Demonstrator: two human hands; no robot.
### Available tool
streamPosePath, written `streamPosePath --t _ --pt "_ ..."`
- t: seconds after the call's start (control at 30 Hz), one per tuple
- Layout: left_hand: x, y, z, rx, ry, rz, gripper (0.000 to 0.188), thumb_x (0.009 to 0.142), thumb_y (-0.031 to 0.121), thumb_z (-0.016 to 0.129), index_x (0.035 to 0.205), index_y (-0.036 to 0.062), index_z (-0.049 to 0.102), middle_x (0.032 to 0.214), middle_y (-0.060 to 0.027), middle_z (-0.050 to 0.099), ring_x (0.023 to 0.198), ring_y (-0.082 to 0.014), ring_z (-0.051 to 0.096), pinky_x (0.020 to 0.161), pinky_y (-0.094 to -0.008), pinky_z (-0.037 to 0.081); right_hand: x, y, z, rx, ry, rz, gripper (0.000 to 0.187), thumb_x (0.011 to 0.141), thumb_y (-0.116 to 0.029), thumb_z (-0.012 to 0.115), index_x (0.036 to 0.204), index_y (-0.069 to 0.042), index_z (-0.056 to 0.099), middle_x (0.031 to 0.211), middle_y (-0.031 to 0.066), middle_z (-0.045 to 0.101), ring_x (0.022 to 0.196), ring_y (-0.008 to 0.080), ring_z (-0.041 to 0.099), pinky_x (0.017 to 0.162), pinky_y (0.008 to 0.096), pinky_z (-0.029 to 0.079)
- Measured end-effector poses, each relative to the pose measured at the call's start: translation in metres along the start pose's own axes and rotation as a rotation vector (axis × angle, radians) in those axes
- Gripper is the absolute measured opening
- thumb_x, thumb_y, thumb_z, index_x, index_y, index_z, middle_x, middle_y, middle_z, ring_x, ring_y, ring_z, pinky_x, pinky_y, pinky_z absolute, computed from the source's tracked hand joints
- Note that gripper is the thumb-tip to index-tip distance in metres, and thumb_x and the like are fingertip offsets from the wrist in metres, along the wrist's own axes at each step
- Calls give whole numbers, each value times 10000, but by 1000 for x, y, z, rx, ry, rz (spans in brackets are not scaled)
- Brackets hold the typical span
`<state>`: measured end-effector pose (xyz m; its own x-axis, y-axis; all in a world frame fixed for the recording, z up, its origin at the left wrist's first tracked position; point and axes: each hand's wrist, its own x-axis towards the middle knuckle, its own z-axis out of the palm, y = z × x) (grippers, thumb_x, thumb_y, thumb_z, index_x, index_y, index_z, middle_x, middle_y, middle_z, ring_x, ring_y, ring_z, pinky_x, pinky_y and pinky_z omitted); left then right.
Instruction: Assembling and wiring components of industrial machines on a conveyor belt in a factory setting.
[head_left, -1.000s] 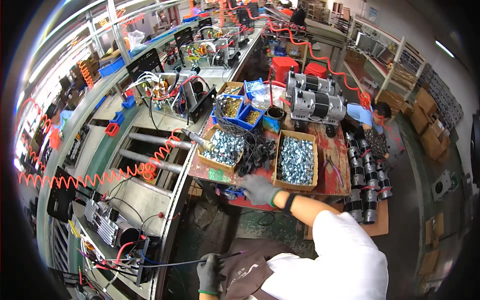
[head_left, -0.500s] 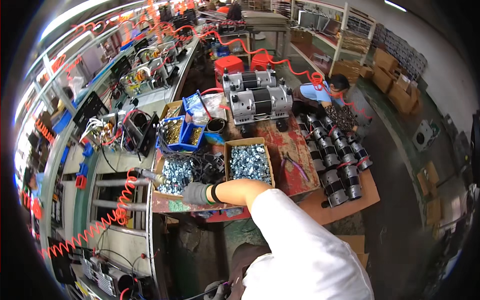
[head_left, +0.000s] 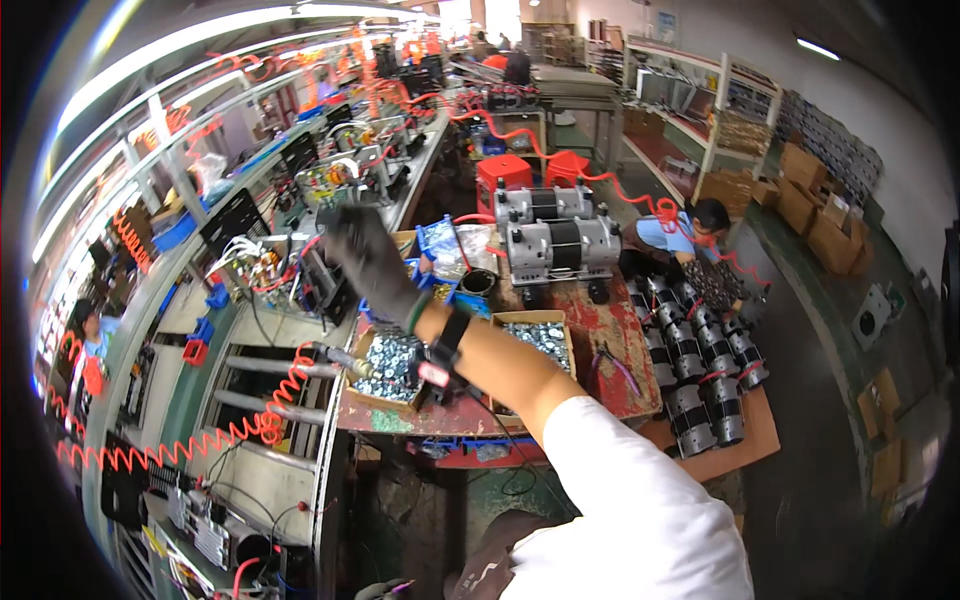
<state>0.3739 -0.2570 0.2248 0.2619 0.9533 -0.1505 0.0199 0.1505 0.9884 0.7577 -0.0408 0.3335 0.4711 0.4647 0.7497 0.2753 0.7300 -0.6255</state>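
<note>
My right hand (head_left: 368, 262), in a dark grey glove, is raised over the left side of the red worn workbench (head_left: 625, 320). Motion smears its fingers, so their grip cannot be made out. A dark strap and a band circle the wrist. Below the forearm lie an open cardboard box of small metal parts (head_left: 393, 360) and a second such box (head_left: 540, 335). Blue bins (head_left: 437, 238) are partly hidden behind the hand. At the bottom edge, my left hand (head_left: 378, 591), also gloved, is mostly cut off and closed on a thin purple-tipped tool (head_left: 402, 586).
Two silver-and-black motor units (head_left: 563, 250) stand on the bench beside a black cup (head_left: 478, 282) and purple-handled pliers (head_left: 618, 368). Rows of motors (head_left: 690, 420) rest on cardboard at right, near a crouching person (head_left: 690, 235). A red coiled hose (head_left: 270, 425) crosses the left conveyor.
My right hand has risen from beside the left parts box, moving up and away. The whole view has shifted, and my left hand sits lower at the bottom edge.
</note>
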Motion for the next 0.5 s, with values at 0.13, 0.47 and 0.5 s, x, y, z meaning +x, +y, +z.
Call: streamPosePath --t 0.13,0.47,0.5 --pt "-1 20 -20 -131 44 184 289 872 227 623 1048 -1 593 933 -106 644 746 -132 554 648 -239 440 27 -70 38 425 -213 -62 204 902 -129 599 1074 -72 506 969 -1 557 877 66 519 773 233 448" --pt "-30 29 -88 -739 210 335 276 802 129 698 985 40 511 895 -185 666 689 -190 649 589 -299 537 -192 -130 123 873 -1308 492 421 840 -73 671 1198 2 462 1081 59 562 980 120 541 885 281 449" --pt "-29 29 -90 -731 239 350 276 802 129 698 985 40 511 895 -185 666 689 -190 649 589 -299 537 -200 -128 124 978 -1312 616 422 840 -75 676 1198 13 471 1066 59 569 979 115 540 868 276 453"
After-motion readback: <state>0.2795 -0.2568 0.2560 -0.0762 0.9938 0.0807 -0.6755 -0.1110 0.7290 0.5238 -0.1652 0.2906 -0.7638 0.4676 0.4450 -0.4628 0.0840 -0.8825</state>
